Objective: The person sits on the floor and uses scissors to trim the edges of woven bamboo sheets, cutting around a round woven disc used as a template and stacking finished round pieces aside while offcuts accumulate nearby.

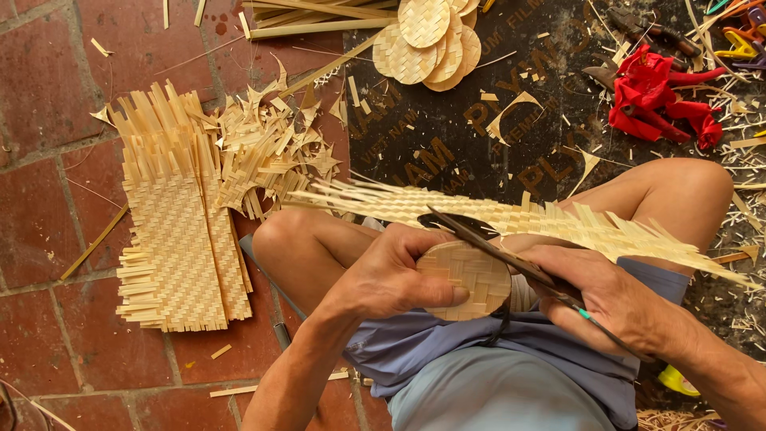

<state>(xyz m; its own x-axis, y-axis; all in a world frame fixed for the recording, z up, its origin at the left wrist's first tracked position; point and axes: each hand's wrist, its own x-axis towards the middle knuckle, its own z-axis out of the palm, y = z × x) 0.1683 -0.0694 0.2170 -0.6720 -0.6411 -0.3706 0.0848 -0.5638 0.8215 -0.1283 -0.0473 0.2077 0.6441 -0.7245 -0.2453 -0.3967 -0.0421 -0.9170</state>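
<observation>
My left hand (391,275) presses a round template disc (471,279) against a woven bamboo sheet (550,223) that lies across my knees, its frayed strips sticking out at both ends. My right hand (614,299) grips dark scissors (479,235), whose blades lie along the disc's upper edge on the sheet. A thin green-tipped cord runs from under my right hand.
A pile of woven bamboo sheets (179,231) lies on the red brick floor at left, with offcut scraps (271,148) beside it. A stack of cut round woven discs (427,40) sits at top centre on a black board (447,136). Red-handled tools (654,96) lie top right.
</observation>
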